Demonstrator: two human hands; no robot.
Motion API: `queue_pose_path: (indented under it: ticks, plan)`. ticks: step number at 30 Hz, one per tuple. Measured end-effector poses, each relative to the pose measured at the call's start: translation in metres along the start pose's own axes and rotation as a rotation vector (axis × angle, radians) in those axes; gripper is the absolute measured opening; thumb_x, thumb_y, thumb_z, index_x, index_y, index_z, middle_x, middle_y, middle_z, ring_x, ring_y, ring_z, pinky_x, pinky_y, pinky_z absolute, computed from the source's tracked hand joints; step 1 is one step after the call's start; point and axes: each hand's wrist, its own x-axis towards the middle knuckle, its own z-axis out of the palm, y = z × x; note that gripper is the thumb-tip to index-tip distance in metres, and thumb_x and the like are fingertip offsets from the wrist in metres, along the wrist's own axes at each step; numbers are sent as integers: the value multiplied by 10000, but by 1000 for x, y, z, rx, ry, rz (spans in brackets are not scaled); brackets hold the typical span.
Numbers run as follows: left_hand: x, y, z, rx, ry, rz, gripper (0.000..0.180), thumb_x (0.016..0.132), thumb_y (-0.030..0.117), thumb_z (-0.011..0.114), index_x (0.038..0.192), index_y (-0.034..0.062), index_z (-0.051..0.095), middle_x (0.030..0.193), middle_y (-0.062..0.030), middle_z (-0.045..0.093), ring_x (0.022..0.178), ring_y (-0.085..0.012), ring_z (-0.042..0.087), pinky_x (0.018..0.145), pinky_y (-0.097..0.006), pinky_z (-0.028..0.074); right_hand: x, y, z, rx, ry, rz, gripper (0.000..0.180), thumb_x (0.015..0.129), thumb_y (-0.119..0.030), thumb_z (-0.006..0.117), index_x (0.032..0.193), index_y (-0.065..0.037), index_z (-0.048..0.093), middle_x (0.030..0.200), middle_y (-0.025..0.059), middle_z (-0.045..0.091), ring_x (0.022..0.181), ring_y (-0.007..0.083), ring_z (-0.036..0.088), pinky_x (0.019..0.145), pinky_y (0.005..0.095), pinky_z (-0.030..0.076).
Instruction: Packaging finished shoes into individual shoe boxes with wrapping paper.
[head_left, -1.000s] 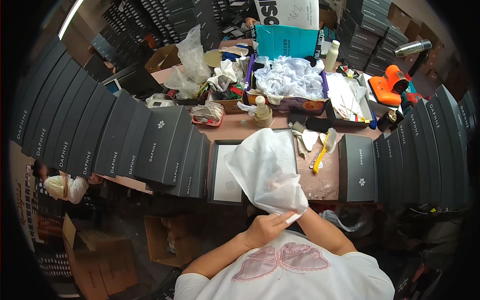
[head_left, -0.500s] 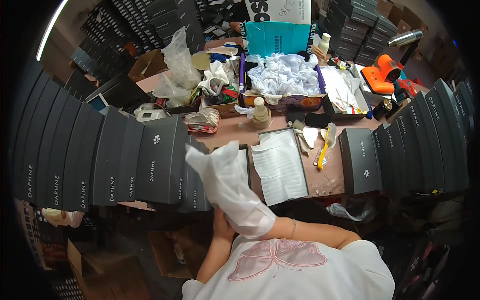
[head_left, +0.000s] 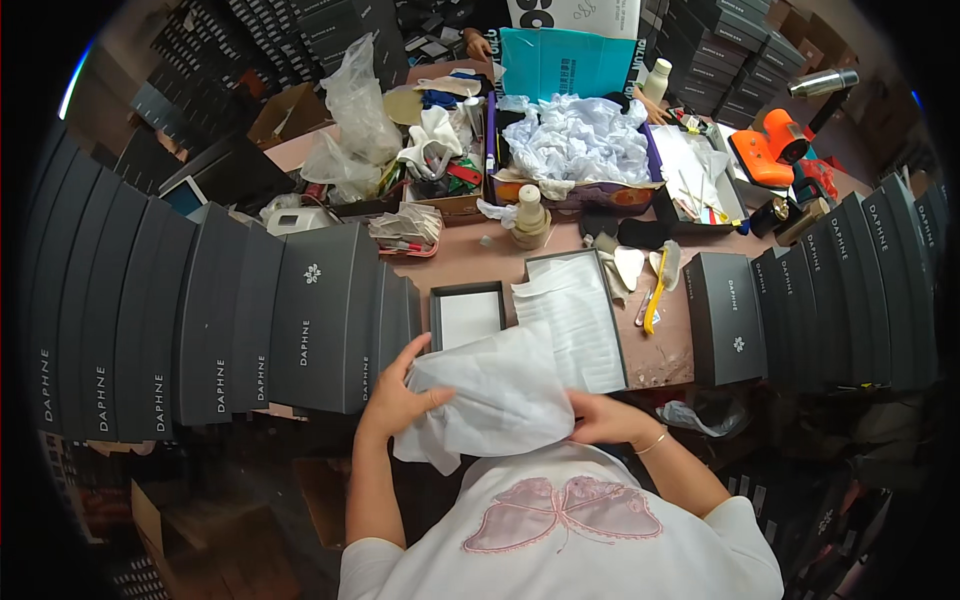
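Observation:
A thin white bag point(head_left: 490, 390), soft and creased, is stretched between my two hands just in front of the table's near edge. My left hand point(head_left: 395, 400) has its thumb over the bag's left side and a finger extended along the edge. At the opposite side, my right hand point(head_left: 608, 418) grips the bag with bent fingers partly hidden by it. Behind the bag lies a shallow dark box point(head_left: 437, 310) with a pale inside. Beside that, an open dark box point(head_left: 610, 325) is lined with white tissue paper point(head_left: 570, 320), its near corner covered by the bag.
Dark shoe boxes stand in rows at left point(head_left: 315, 330) and right point(head_left: 728, 320). Farther back are a cream bottle point(head_left: 531, 220), a yellow-handled brush point(head_left: 655, 295), a purple-edged bin of crumpled white paper point(head_left: 575, 140) and an orange device point(head_left: 765, 155). Another person's hand point(head_left: 478, 45) shows at the back.
My right forearm was inside the raised bag; now that hand is outside, at its right side. The bag has come down and spread sideways, and my left hand has moved up to its left side.

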Motion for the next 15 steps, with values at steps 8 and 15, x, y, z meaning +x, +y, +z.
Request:
queue_pose_path:
  ticks: [8, 15]
  plan:
    - [-23, -77, 100, -1002, 335, 113, 788, 852, 457, 621, 1429, 48, 274, 1371, -99, 453, 1231, -271, 475, 1028, -413, 403, 27, -12, 30, -657, 160, -260, 719, 798, -404, 679, 1323, 0, 400, 1202, 276, 489, 1096, 423, 504, 938, 432, 422]
    - [-8, -42, 84, -1277, 425, -159, 539, 907, 409, 488, 1264, 5, 488, 1185, -154, 593, 1061, -288, 599, 913, -422, 501, 48, 9, -22, -1274, 435, -138, 580, 774, -345, 690, 1228, -59, 471, 1019, 184, 565, 967, 358, 560, 795, 461, 449]
